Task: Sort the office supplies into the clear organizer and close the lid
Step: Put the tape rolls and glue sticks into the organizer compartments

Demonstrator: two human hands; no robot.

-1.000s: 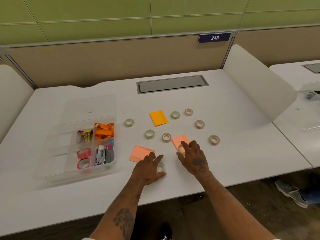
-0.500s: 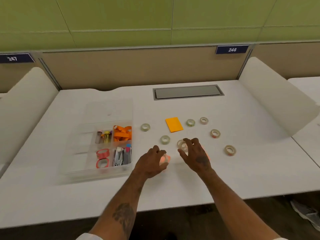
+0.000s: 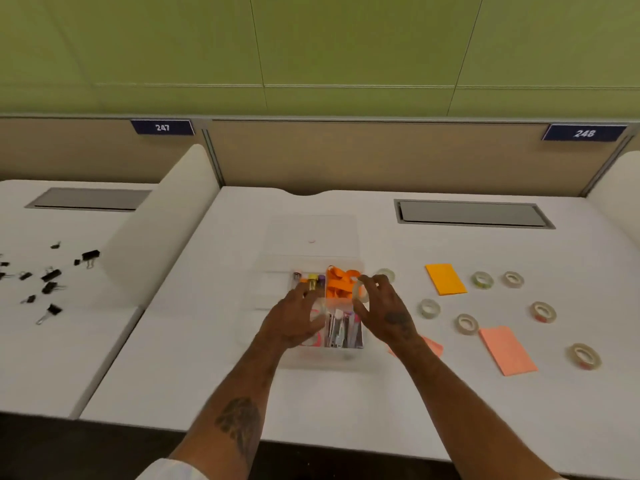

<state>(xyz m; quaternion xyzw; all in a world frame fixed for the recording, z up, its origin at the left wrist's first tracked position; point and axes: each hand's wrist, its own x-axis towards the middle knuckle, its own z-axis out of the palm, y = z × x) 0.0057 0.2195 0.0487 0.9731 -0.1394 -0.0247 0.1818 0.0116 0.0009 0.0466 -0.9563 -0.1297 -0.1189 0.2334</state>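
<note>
Both my hands are over the clear organizer (image 3: pixel 311 358), which sits mid-desk w/ its lid (image 3: pixel 311 233) open, lying flat toward the back edge. My right hand (image 3: pixel 384 313) has fingers curled round a clear tape roll (image 3: pixel 358 289), pinched thumb to fingertips, above the orange strips (image 3: pixel 337 284) in the back-right compartment. My left hand (image 3: pixel 294 320) is loosely curled, palm down, over the front-left compartments w/ another tape roll (image 3: pixel 317 315) under the fingers; can't tell if it's gripped. Both forearms bare, tattooed. Signs on the partition read "247" (image 3: pixel 162 127) and "248" (image 3: pixel 584 133). White desk (image 3: pixel 346 403), tan partition, green wall behind. Right of the organizer: loose tape rolls (image 3: pixel 467 323), orange sticky pad (image 3: pixel 445 278), pink pads (image 3: pixel 507 349). Black binder clips (image 3: pixel 48 282) lie on the neighbouring desk at left.
</note>
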